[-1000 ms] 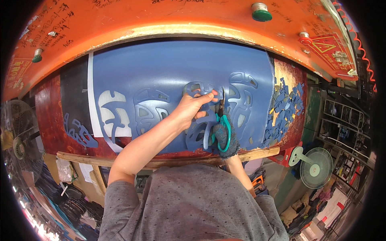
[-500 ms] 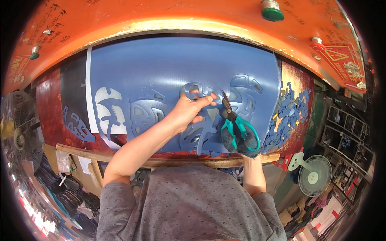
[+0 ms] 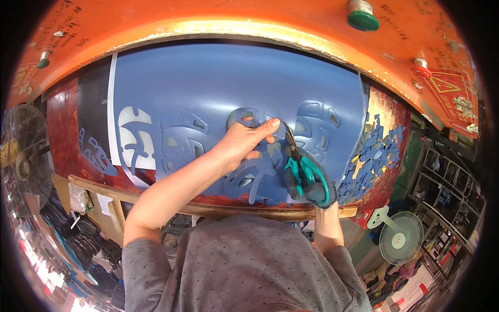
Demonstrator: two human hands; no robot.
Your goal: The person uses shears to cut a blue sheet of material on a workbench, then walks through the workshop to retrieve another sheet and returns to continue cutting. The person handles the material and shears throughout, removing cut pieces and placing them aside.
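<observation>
Two hands at work over the desk [image 3: 61, 143], near its middle. Left hand [image 3: 248, 140] bare, forearm slanting in from the near left, wrist bent; thumb and fingers closed on a blue cut-out piece [image 3: 258, 179], which lies over the blue sheet [image 3: 228, 73], its long strip trailing nearer. Exact pinch hidden by the hand itself. Right hand [image 3: 321, 193] in a dark fuzzy glove, forearm from the near right, curled round the teal-handled scissors [image 3: 327, 181]; handles spread, blades pointing far and left, just beside the left hand. Cannot tell whether blades touch the piece. Heap of blue scraps [image 3: 373, 153] to the right; another cut-out [image 3: 97, 157] at the left. Orange machine body [image 3: 208, 18] overhangs the far side; wooden strip [image 3: 208, 209] runs along the near edge, fan [image 3: 399, 237] near right.
</observation>
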